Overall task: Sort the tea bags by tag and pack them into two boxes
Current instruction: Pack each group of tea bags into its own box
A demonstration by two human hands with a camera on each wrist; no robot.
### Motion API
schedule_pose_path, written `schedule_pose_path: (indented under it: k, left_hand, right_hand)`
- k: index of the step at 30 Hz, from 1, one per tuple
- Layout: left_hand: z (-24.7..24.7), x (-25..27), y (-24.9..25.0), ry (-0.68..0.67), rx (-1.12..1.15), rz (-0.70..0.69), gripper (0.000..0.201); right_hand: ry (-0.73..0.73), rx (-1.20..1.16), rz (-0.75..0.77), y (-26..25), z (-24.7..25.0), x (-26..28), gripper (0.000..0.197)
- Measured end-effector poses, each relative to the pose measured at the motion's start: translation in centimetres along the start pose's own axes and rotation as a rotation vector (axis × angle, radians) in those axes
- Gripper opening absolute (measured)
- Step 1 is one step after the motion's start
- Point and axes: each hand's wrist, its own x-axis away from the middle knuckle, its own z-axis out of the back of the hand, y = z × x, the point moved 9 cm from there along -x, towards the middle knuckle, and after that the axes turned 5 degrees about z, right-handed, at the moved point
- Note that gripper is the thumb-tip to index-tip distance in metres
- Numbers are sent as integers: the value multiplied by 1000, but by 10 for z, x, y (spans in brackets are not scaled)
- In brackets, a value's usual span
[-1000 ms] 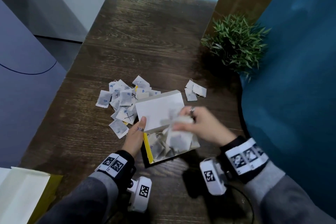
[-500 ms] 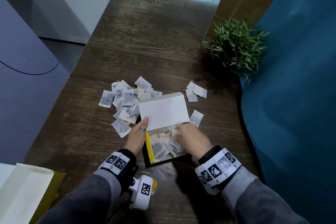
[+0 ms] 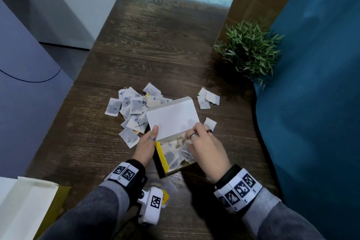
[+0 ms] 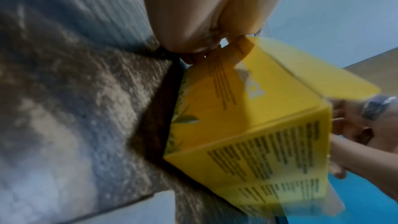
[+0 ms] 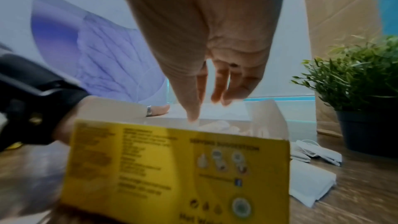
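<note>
At the near left corner of the dark wooden table (image 3: 175,48) lies a second box (image 3: 25,208), open, its pale inside up. In front of the person stands the yellow box (image 3: 161,159), lid (image 3: 172,118) raised and tilted back, with tea bags (image 3: 176,154) heaped inside. The left hand (image 3: 147,147) lies against the box's left side, thumb up on the lid's lower left corner; the left wrist view shows its fingers curled against the box wall. The right hand (image 3: 204,148) hovers over the box's right half, fingers hanging down, relaxed, tips at the lid's lower right edge and just above the bagged contents; it grasps nothing that can be seen. Just right of the lid lies a single tea bag (image 3: 210,123). Left of the box, touching its far left corner, spreads a loose pile of tea bags (image 3: 132,109), some marked with a cross, some with blue letters. Farther right, a small cluster (image 3: 208,98) of bags lies apart. Beyond it, a potted green plant (image 3: 251,52) stands at the table's right edge, beside a teal cushion (image 3: 315,103).
</note>
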Motion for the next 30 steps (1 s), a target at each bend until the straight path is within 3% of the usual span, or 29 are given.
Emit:
schedule_pose_path:
  k: [2,5,6,8,10,12,13,14,17,21,26,29,30]
  left_hand:
    - [0,2,2,-1,-1,-3,60]
    - [-1,2,2,0,11,0,51]
    - [-1,2,3,1,9,-3,48]
    - [1,2,5,4,9,-4,49]
    - [0,1,4,-18,3,9,58]
    - [1,1,3,-33,-10,19,69]
    - [1,0,3,-41,-15,23,71]
    - [2,0,3,-47,-19,20,70]
    - [2,1,5,-39,-36,19,52]
    - [3,1,4,-38,-53,36,53]
    - [5,-1,2,-27,-42,41,32]
    - [5,0,0,-29,-37,52,33]
    - [6,0,0,-24,-37,56,33]
  right_hand:
    - [-2,61,56,-13,-2,5,14]
    - [-313,34,-18,-14,-35,17,45]
    - [-339,34,-35,-10,-39,19,48]
    - [-257,22,-32,-10,-31,19,51]
    - [-81,-28,-20,-13,-14,20,50]
    - [133,-184,25,-18,7,31,40]
    - [147,-279,47,-22,11,36,37]
    - [107,-356,78,-30,8,40,35]
    - [-206,-424,242,-62,-32,54,34]
    - [-375,-188,357,-77,-85,69,47]
    - [-451,-194,128,-49,-86,67,32]
    - [-555,-501,-29,-17,-68,72,11]
    - [-565,-622,-94,0,-58,71,13]
